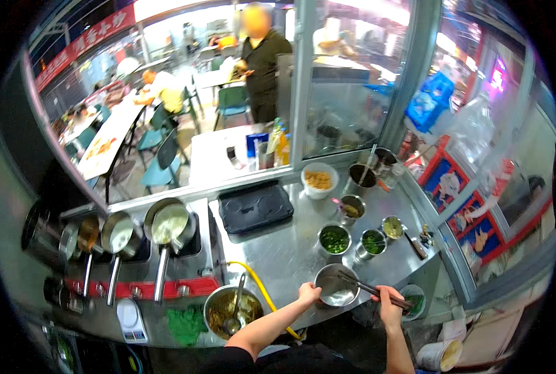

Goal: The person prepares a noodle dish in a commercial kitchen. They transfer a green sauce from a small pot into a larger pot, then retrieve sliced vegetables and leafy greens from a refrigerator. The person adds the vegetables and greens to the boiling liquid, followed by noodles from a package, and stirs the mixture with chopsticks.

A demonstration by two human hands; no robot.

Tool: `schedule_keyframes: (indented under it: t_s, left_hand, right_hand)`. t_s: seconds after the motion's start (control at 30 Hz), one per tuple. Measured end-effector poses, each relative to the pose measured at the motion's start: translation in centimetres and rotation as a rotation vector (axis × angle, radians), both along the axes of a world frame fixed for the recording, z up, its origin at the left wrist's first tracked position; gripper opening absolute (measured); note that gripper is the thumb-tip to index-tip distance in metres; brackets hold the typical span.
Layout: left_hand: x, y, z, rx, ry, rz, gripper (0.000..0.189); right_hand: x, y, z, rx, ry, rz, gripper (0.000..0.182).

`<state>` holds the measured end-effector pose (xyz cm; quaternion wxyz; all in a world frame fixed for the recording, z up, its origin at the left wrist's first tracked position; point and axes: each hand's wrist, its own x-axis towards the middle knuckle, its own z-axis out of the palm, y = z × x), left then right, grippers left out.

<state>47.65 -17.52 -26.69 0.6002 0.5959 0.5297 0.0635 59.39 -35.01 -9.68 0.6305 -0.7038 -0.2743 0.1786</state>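
Observation:
A steel pot (337, 295) stands at the near edge of the counter, its shiny bottom showing. My left hand (309, 293) grips its left rim. In my right hand (389, 306) is a bundle of dark chopsticks (364, 285), tips inside the pot and thick ends toward the lower right. Just beyond the pot are a steel container of chopped green herbs (334, 239) and a smaller one with more chopped greens (373, 242). A white tub with greens (417, 299) is partly behind my right hand.
Saucepans with long handles (161, 276) sit on a stove at left. A large steel bowl with a ladle (217, 306), a yellow hose (259, 283) and a green cloth (186, 323) lie nearer. A knife (417, 248) rests at right. A person (266, 70) stands beyond the window.

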Motion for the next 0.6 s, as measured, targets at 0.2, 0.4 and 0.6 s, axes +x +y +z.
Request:
schedule_keyframes:
  t_s: [0.2, 0.4, 0.6]
  left_hand:
    - [0.2, -3.8, -2.2, -0.269, -0.229, 0.113, 0.033]
    - [-8.0, -4.2, 5.0, -0.426, -0.475, 0.028, 0.032]
    - [-23.7, -1.7, 11.6, -0.35, -0.581, 0.369, 0.024]
  right_hand:
    - [0.2, 1.9, 0.8, 0.013, 0.086, 0.143, 0.023]
    - [-3.6, 8.2, 2.1, 0.228, 0.374, 0.454, 0.04]
    - [-11.7, 16.1, 2.9, 0.235, 0.313, 0.642, 0.022]
